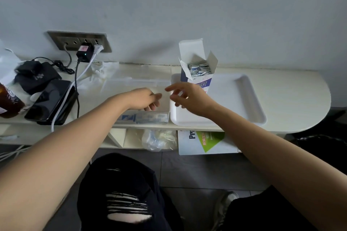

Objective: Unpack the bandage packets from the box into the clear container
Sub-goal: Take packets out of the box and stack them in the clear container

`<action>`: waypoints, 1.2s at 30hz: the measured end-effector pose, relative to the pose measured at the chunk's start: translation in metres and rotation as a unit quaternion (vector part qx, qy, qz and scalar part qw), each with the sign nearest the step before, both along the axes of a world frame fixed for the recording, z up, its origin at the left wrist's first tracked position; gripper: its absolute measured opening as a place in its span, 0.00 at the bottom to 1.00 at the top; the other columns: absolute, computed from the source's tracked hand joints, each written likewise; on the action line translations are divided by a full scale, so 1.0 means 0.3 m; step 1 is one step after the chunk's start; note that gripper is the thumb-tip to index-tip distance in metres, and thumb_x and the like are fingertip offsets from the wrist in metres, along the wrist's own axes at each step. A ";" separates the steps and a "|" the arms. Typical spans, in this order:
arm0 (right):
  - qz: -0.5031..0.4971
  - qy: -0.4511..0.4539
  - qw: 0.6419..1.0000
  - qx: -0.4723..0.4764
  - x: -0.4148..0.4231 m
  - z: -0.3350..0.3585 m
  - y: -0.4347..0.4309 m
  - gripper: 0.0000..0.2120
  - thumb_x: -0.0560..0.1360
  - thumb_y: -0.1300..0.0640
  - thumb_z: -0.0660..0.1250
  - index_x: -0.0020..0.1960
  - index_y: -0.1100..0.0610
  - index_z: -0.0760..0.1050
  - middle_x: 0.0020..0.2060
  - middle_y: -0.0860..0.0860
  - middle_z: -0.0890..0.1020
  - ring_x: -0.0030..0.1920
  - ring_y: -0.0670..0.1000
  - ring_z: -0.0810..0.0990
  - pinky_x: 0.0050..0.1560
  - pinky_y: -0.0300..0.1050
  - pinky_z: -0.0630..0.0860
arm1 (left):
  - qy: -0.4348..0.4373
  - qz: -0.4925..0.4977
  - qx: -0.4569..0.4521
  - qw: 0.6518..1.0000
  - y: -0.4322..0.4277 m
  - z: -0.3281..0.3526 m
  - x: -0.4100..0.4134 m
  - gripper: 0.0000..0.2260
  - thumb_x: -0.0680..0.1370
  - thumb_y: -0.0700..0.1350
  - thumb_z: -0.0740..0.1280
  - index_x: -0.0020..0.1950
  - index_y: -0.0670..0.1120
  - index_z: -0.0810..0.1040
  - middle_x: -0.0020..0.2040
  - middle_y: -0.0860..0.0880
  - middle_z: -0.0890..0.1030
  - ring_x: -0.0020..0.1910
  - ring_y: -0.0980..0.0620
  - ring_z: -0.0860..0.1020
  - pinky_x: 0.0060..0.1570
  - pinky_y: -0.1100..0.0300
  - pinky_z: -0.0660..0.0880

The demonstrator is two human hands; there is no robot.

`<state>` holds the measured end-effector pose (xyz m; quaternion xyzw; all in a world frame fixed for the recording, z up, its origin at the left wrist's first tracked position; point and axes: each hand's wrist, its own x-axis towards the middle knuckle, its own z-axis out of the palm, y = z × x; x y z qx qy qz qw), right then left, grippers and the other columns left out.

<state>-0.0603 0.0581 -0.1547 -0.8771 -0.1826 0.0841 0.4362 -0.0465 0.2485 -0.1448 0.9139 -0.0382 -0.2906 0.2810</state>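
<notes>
An open white and purple box stands at the back left of a white tray, with several bandage packets showing in its mouth. Left of the tray lies the clear container, its lid folded back; several packets lie along its near wall. My left hand reaches into the container, fingers curled down; whether it holds a packet is hidden. Above the container's right edge hovers my right hand, fingers spread and holding nothing.
At the left are a phone on a black device, a black pouch, a brown bottle, cables and a wall socket. A lower shelf holds a plastic bag and a booklet.
</notes>
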 end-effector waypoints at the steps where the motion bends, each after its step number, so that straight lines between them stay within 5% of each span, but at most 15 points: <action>1: -0.029 -0.028 0.999 0.019 0.006 0.011 -0.018 0.08 0.76 0.61 0.65 0.54 0.55 0.80 0.39 0.49 0.81 0.36 0.50 0.82 0.36 0.36 0.75 | -0.039 0.024 -0.007 0.999 0.004 0.008 0.002 0.20 0.83 0.54 0.54 0.53 0.44 0.81 0.48 0.47 0.83 0.43 0.51 0.79 0.45 0.57 0.73; 4: -0.137 -0.148 0.979 0.027 0.053 0.030 -0.088 0.07 0.73 0.64 0.65 0.46 0.54 0.79 0.40 0.49 0.80 0.33 0.50 0.79 0.36 0.39 0.73 | -0.180 0.088 -0.019 0.979 -0.009 0.043 0.007 0.15 0.81 0.51 0.57 0.48 0.46 0.81 0.45 0.49 0.83 0.42 0.50 0.80 0.48 0.56 0.76; 8: -0.186 -0.182 0.962 -0.079 0.115 0.018 -0.176 0.13 0.70 0.64 0.65 0.54 0.56 0.77 0.53 0.54 0.76 0.39 0.58 0.79 0.40 0.50 0.76 | -0.291 0.115 -0.027 0.950 -0.102 0.084 0.028 0.10 0.78 0.48 0.64 0.54 0.45 0.80 0.48 0.51 0.81 0.49 0.49 0.78 0.53 0.55 0.75; 11: -0.171 -0.160 0.958 -0.165 0.120 -0.011 -0.220 0.13 0.69 0.63 0.67 0.53 0.56 0.78 0.51 0.54 0.79 0.43 0.59 0.78 0.42 0.51 0.76 | -0.274 0.084 -0.029 0.958 -0.177 0.083 0.046 0.20 0.74 0.49 0.70 0.64 0.45 0.73 0.58 0.47 0.76 0.54 0.48 0.77 0.57 0.56 0.73; 15: -0.161 -0.199 0.961 -0.104 0.110 -0.029 -0.286 0.04 0.70 0.61 0.71 0.45 0.56 0.78 0.41 0.50 0.80 0.35 0.51 0.75 0.34 0.47 0.73 | -0.221 0.038 0.024 0.974 -0.281 0.084 0.062 0.35 0.67 0.51 0.77 0.68 0.42 0.66 0.62 0.43 0.70 0.59 0.45 0.72 0.55 0.57 0.71; 19: -0.132 -0.203 0.967 -0.080 0.092 -0.035 -0.358 0.06 0.67 0.65 0.73 0.42 0.58 0.79 0.38 0.49 0.79 0.31 0.43 0.69 0.33 0.39 0.66 | -0.186 0.019 0.024 0.982 -0.382 0.061 0.057 0.32 0.64 0.49 0.80 0.59 0.41 0.67 0.55 0.46 0.70 0.50 0.49 0.72 0.34 0.67 0.66; 21: -0.111 -0.166 0.976 -0.085 0.084 -0.014 -0.382 0.09 0.67 0.65 0.72 0.46 0.58 0.79 0.42 0.52 0.81 0.32 0.46 0.71 0.35 0.40 0.69 | -0.198 0.033 0.000 0.980 -0.418 0.039 0.061 0.31 0.63 0.47 0.80 0.59 0.42 0.68 0.56 0.46 0.72 0.50 0.50 0.73 0.34 0.67 0.67; 25: -0.066 -0.031 0.992 -0.104 0.064 0.091 -0.403 0.14 0.71 0.59 0.68 0.56 0.56 0.77 0.46 0.47 0.78 0.38 0.40 0.75 0.35 0.26 0.69 | -0.224 0.066 -0.024 0.972 -0.451 0.007 0.074 0.30 0.63 0.48 0.80 0.57 0.41 0.69 0.56 0.45 0.75 0.49 0.47 0.76 0.35 0.62 0.68; 28: -0.084 -0.010 0.994 -0.073 0.062 0.123 -0.386 0.15 0.76 0.50 0.62 0.47 0.61 0.80 0.34 0.49 0.80 0.34 0.46 0.75 0.32 0.35 0.70 | -0.227 0.074 -0.052 0.970 -0.459 -0.007 0.074 0.29 0.64 0.50 0.79 0.57 0.43 0.69 0.54 0.47 0.76 0.51 0.46 0.78 0.40 0.60 0.68; 31: -0.116 -0.017 0.988 -0.104 0.071 0.101 -0.351 0.14 0.72 0.46 0.70 0.38 0.58 0.79 0.34 0.53 0.81 0.35 0.51 0.77 0.36 0.46 0.72 | -0.229 0.077 -0.056 0.969 -0.464 -0.001 0.062 0.27 0.64 0.48 0.78 0.55 0.43 0.68 0.52 0.48 0.77 0.47 0.48 0.78 0.33 0.63 0.69; 33: -0.111 -0.003 0.986 -0.123 0.078 0.087 -0.337 0.08 0.69 0.52 0.73 0.37 0.56 0.78 0.33 0.51 0.80 0.36 0.52 0.76 0.36 0.47 0.72 | -0.229 0.076 -0.058 0.969 -0.464 0.005 0.051 0.26 0.64 0.46 0.78 0.53 0.43 0.67 0.50 0.49 0.76 0.42 0.50 0.77 0.25 0.68 0.65; 36: -0.155 -0.012 0.986 -0.058 0.095 0.094 -0.358 0.05 0.69 0.56 0.73 0.38 0.56 0.78 0.30 0.48 0.77 0.32 0.47 0.73 0.33 0.40 0.68 | -0.234 0.083 -0.048 0.968 -0.452 0.003 0.047 0.23 0.65 0.43 0.77 0.50 0.44 0.65 0.48 0.48 0.76 0.42 0.48 0.74 0.29 0.62 0.64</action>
